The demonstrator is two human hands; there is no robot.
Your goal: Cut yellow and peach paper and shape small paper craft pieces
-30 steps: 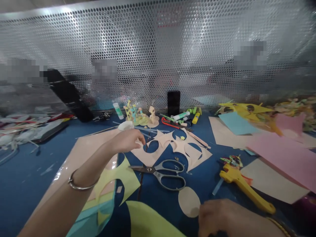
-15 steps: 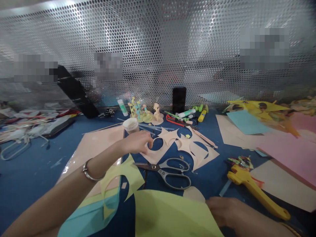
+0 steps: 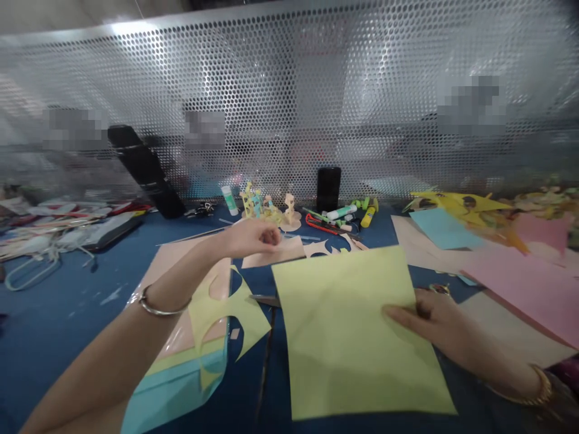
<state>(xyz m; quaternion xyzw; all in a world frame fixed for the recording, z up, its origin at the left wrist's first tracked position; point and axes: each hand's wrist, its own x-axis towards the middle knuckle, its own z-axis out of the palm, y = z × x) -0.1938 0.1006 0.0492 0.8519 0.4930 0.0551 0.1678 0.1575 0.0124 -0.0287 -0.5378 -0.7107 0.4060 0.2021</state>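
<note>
My right hand point(image 3: 441, 322) grips the right edge of a yellow-green sheet point(image 3: 353, 343), its thumb on the front face; the sheet is raised and tilted over the table. My left hand point(image 3: 253, 238) is curled beside a peach paper piece point(image 3: 275, 252); what its fingers hold, if anything, is hidden. Peach cut-out scraps point(image 3: 319, 248) lie behind the sheet. Only the blades of the scissors point(image 3: 265, 299) show at the sheet's left edge. A yellow-green cut-out scrap point(image 3: 242, 307) rests partly over a clear folder of coloured papers point(image 3: 181, 383).
Small paper figures point(image 3: 289, 208), glue sticks point(image 3: 230, 201) and an upright phone point(image 3: 329, 188) stand at the back by the perforated metal screen point(image 3: 271, 120). Pink sheets point(image 3: 520, 283) and blue paper point(image 3: 446, 229) lie right. Assorted tools and cords point(image 3: 49, 241) are at the left.
My right hand has raised the yellow-green sheet from the near edge, covering the scissor handles. My left hand has shifted slightly back and left, and the peach piece beside it has moved back.
</note>
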